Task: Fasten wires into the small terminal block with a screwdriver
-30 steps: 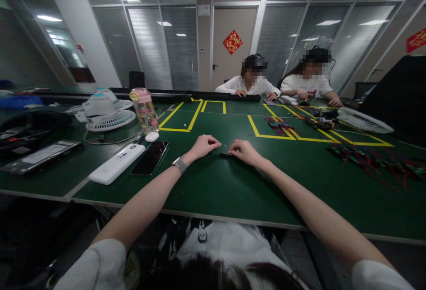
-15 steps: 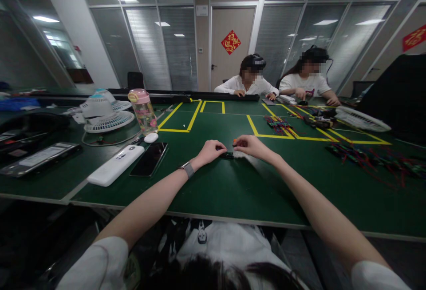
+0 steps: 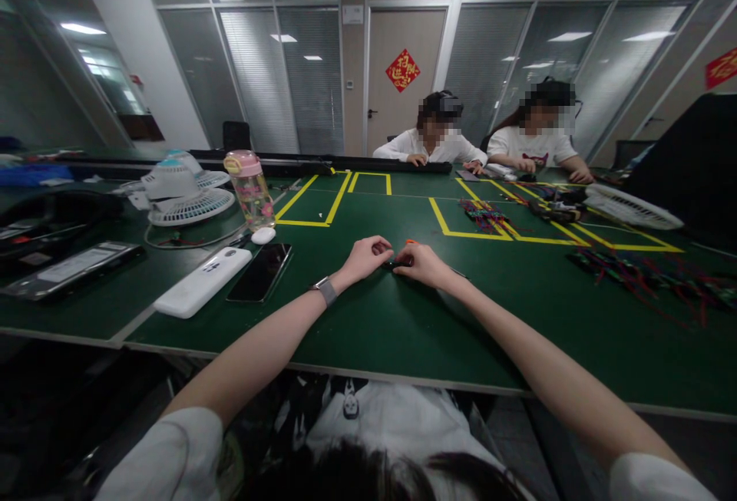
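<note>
At the middle of the green table, my left hand (image 3: 367,258), with a watch on its wrist, pinches the left end of a small dark circuit board (image 3: 397,263). My right hand (image 3: 424,265) has its fingers closed at the board's right end. What those fingers hold is mostly hidden. An orange bit (image 3: 411,242) shows just above them. Behind the right wrist, the end of a thin dark rod (image 3: 461,275) sticks out; whether it belongs with the orange bit I cannot tell.
Left of my hands lie a black phone (image 3: 260,272), a white power bank (image 3: 203,282) and a white mouse-like object (image 3: 263,235). A pink-lidded bottle (image 3: 252,190) and white fans (image 3: 190,208) stand beyond. Bundled wires (image 3: 645,275) lie right. Two people sit across the table (image 3: 357,332).
My right hand has moved down and inward, closer to the left hand, covering more of the board. The whitish blur under it is gone from sight. The left hand has hardly moved.
</note>
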Demonstrator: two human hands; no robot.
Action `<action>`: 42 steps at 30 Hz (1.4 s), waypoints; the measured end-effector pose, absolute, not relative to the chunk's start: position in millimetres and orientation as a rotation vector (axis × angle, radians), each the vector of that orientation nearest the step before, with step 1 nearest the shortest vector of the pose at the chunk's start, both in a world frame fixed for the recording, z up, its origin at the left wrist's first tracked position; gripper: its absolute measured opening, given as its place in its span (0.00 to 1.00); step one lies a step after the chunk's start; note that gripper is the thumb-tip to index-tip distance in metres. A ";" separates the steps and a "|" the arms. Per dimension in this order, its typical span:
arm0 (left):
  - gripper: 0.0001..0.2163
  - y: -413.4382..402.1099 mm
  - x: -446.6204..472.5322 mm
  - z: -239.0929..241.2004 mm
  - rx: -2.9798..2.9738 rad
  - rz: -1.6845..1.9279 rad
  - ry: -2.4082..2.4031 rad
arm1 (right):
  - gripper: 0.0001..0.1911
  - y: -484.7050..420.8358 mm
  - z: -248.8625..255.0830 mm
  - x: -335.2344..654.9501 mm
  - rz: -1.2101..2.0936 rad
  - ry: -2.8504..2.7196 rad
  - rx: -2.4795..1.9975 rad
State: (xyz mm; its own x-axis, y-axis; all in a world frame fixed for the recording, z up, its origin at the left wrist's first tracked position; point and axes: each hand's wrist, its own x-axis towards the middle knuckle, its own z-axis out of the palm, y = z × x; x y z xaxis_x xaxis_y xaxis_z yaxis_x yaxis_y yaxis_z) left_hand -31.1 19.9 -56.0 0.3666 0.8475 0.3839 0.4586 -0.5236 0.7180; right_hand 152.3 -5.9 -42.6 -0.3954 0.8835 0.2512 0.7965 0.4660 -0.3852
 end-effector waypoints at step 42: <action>0.09 10.3 -31.2 -50.9 2.428 0.965 1.128 | 0.11 -76.0 -47.9 413.9 0.010 -1.347 -2.417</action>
